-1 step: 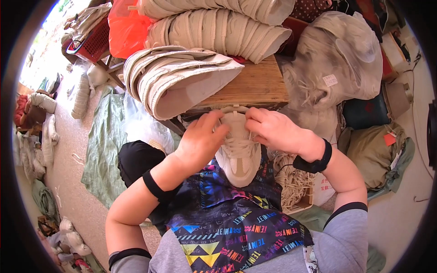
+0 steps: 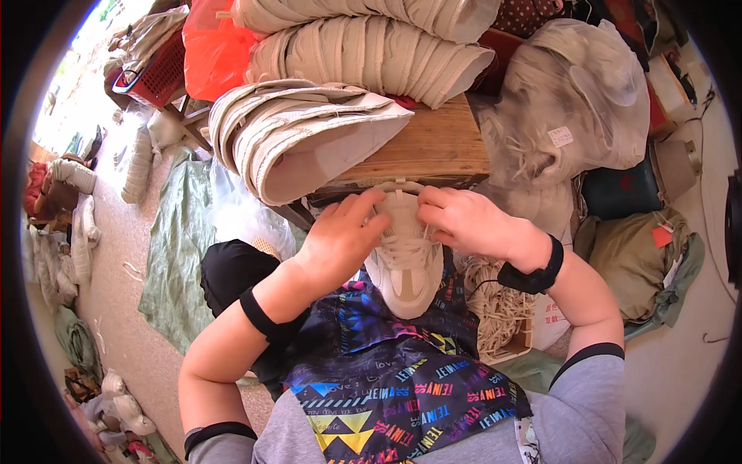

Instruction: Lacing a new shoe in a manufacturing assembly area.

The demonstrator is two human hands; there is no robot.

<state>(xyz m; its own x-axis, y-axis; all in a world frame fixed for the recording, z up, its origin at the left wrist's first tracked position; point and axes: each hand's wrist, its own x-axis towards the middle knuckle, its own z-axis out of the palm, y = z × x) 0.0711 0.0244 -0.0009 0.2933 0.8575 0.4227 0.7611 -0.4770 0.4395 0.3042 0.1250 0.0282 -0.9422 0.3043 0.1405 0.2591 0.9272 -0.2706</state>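
Observation:
A beige shoe upper [image 2: 403, 282] with a mesh toe and laces [image 2: 406, 249] threaded across its front lies over my lap, toe toward me. Its collar end reaches the edge of a wooden bench [image 2: 440, 147]. On the left side of the lacing, the bent fingers of my left hand [image 2: 340, 236] are closed on the upper's edge. My right hand [image 2: 471, 220] pinches the opposite edge in the same way, near the top eyelets. My fingers hide the edges they hold, and whether a lace end is also between them cannot be made out.
Nested beige uppers [image 2: 294, 139] lie on the bench, with longer stacks [image 2: 363, 58] behind. A clear plastic bag [image 2: 572, 100] bulges at the right. Below my right wrist is a box of loose laces [image 2: 498, 317]. Green sheeting [image 2: 178, 240] covers floor at the left.

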